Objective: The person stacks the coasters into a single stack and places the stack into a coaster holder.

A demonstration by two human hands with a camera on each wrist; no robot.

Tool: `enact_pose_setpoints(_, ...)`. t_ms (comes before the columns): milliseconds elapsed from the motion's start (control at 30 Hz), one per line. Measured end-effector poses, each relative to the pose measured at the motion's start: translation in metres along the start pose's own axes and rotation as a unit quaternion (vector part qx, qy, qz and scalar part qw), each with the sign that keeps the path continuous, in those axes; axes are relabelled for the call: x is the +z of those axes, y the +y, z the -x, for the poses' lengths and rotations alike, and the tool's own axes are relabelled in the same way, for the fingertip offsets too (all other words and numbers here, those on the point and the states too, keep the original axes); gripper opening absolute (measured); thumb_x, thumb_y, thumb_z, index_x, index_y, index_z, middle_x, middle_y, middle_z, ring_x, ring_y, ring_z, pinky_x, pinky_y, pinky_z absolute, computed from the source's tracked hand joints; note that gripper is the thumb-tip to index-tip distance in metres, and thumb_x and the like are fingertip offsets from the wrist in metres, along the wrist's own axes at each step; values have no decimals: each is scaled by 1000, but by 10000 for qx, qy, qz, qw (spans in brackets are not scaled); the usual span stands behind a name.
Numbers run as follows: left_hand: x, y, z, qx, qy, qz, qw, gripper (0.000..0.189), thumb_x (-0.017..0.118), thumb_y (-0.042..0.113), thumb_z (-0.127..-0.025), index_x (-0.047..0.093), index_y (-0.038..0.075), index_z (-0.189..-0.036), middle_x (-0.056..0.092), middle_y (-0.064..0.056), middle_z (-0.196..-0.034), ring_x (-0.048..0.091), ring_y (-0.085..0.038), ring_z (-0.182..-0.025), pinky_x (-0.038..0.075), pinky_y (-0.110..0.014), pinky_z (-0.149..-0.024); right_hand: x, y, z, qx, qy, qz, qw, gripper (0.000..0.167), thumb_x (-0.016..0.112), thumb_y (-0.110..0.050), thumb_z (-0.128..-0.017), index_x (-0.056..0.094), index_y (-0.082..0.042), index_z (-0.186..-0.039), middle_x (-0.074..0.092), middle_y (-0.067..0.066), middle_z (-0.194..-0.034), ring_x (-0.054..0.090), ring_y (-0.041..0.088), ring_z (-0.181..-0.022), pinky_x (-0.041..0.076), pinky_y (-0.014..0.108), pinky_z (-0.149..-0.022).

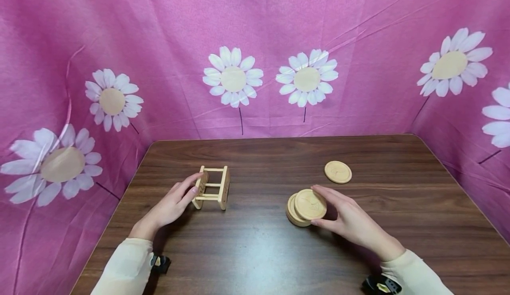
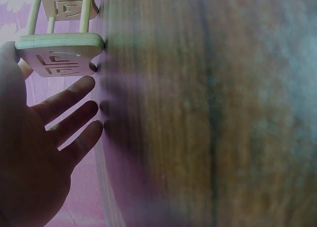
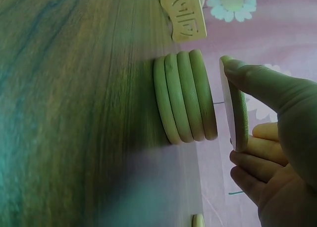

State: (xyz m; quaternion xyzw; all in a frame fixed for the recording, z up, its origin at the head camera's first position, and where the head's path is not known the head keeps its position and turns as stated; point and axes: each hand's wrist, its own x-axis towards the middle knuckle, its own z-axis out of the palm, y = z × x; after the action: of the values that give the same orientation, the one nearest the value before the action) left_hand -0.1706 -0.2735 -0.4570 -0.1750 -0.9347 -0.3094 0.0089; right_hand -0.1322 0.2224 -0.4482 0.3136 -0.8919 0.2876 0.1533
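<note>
Coasters (image 3: 186, 95): four stacked, one apart | rack (image 1: 225, 189): none inside | right hand (image 1: 351, 219): pinching another coaster (image 1: 310, 204) above the four | left hand (image 1: 170, 206): spread, touching rack

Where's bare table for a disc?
Free: the table between the rack and the disc stack, and right of the lone disc. Crowded: the rack's left side, at the left hand, and around the stack, with the right hand holding a disc above it.

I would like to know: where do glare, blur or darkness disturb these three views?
Head: pale glare on the tabletop, near the bottom middle; left wrist: wood grain blurred, left hand in dark shade; right wrist: hazy patch low on the wood, held wooden disc fairly sharp.
</note>
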Motion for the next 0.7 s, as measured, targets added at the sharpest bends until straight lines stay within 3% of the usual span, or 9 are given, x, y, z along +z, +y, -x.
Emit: enact_pose_setpoints(700,0,-1,0,101,41,-2,9999,47,47,25,-117,45,17,-163,68,-18,-146,59,-40,-130,47,-66,-108,13,-5,-4,102,-129,-11,9999,82,98,-20,-77,61,4,-147,69,22,-142,68,43,-129,16,0,-116)
